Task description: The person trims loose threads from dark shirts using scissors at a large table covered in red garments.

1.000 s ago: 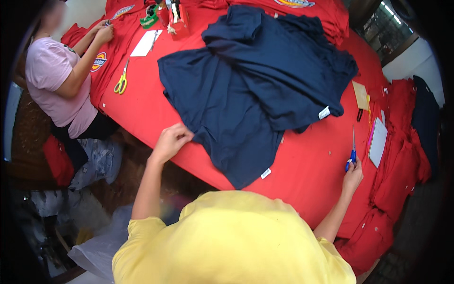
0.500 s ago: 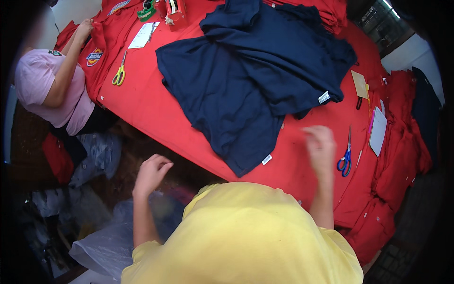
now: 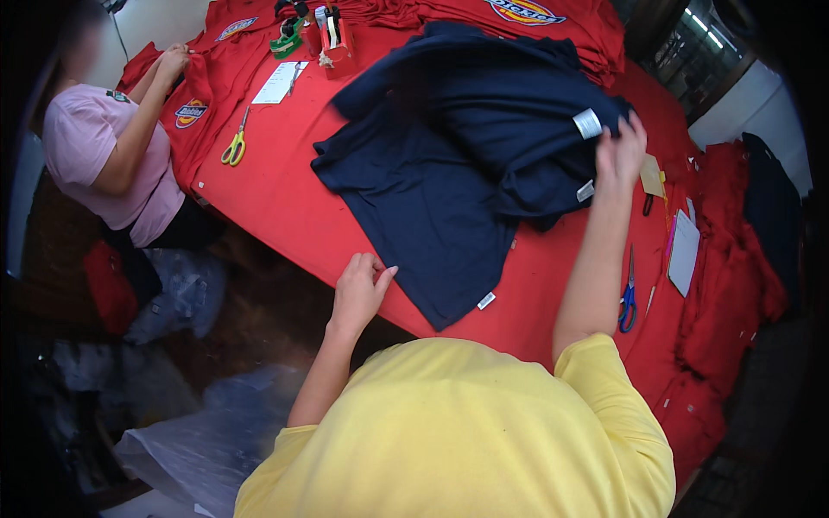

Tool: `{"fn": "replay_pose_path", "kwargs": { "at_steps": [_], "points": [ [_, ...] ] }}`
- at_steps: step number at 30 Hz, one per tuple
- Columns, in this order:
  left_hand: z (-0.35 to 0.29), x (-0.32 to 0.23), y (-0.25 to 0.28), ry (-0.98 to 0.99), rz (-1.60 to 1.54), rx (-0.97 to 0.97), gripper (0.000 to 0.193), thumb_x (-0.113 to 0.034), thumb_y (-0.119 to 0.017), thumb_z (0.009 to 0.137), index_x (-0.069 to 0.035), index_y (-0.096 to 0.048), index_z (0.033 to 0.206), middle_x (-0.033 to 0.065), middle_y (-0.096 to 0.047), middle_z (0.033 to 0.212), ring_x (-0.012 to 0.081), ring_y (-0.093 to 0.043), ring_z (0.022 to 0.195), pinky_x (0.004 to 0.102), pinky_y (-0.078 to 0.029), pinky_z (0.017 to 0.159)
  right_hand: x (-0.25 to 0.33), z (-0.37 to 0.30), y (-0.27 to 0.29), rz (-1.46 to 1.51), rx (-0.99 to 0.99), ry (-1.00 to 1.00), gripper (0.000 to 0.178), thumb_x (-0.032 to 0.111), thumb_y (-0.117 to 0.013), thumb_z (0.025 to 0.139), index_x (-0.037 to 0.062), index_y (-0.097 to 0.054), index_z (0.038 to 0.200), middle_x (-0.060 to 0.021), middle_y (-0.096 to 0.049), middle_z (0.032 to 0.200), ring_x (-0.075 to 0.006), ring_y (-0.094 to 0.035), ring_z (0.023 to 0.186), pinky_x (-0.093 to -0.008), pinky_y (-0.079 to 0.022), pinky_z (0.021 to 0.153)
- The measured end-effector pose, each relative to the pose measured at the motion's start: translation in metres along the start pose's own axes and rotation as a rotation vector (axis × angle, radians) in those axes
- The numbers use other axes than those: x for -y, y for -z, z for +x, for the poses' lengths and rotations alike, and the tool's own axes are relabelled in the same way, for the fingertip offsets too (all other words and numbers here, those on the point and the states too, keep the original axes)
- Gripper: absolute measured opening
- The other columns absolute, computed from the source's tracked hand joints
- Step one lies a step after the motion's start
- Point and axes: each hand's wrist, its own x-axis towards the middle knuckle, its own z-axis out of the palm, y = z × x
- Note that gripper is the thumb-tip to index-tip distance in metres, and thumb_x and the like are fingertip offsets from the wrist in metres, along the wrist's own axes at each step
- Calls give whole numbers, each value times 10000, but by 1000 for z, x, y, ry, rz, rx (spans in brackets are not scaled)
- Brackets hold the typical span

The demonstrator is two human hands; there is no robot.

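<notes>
Navy blue shirts (image 3: 432,233) lie in a loose pile on the red-covered table (image 3: 294,224). At the right end of the pile my right hand (image 3: 620,155) is closed on the edge of the upper navy shirt (image 3: 484,112), beside a white label (image 3: 587,123). That shirt is partly lifted and its far left side is blurred. My left hand (image 3: 361,289) is over the near table edge, left of the pile's lower corner. Its fingers are slightly apart and nothing shows in them.
Blue-handled scissors (image 3: 628,306) and a white notepad (image 3: 683,250) lie to the right, near piled red garments (image 3: 730,242). Yellow-handled scissors (image 3: 233,148), a paper slip (image 3: 278,83) and a red tape dispenser (image 3: 335,47) are at far left. A co-worker (image 3: 112,164) handles red shirts there.
My right hand has moved away from me to the navy pile and taken hold of the upper shirt, whose cloth has risen. My left hand has come right, toward the table edge.
</notes>
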Motion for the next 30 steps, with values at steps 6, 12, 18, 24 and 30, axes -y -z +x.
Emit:
{"fn": "replay_pose_path", "kwargs": {
  "at_steps": [6, 12, 18, 24, 30],
  "points": [
    [55, 37, 8, -56, -38, -284, 272, -192, -645, 878, -24, -575, 1081, 184, -533, 1041, 324, -579, 876, 425, -476, 779, -39, -42, 136, -518, 154, -230, 238, 60, -533, 929, 31, -545, 1165, -84, -556, 998, -156, -594, 767, -256, -516, 559],
    [189, 100, 21, 128, -29, -576, 373, -236, -668, 863, -55, -583, 1178, 206, -547, 1215, 378, -530, 1150, 427, -451, 917, 7, -87, 170, -929, 270, -61, 217, 115, -574, 925, 40, -620, 1124, -61, -559, 1088, -143, -586, 852, -258, -523, 653],
    [259, 145, 75, 297, -144, -490, 428, -211, -724, 810, -67, -581, 1187, 201, -586, 1141, 351, -564, 1110, 416, -454, 933, 70, -110, 252, -1809, 231, 203, 284, 167, -625, 892, 75, -617, 1160, -145, -550, 1110, -322, -541, 1013, -409, -441, 894],
    [213, 102, 50, 23, 29, -457, 380, -249, -708, 835, -28, -580, 1116, 221, -573, 1116, 344, -555, 1077, 409, -452, 875, 83, -150, 298, -1900, 73, 115, 409, 174, -645, 876, 88, -566, 1267, -158, -543, 1092, -336, -535, 1029, -425, -438, 898],
    [54, 21, 11, 44, 289, -59, 404, -418, -659, 857, -23, -584, 817, 164, -576, 857, 373, -569, 840, 473, -446, 726, 88, -144, 292, -1893, 61, -33, 430, 179, -649, 871, 34, -551, 1264, -151, -586, 995, -326, -594, 958, -420, -468, 826]
  ]
}}
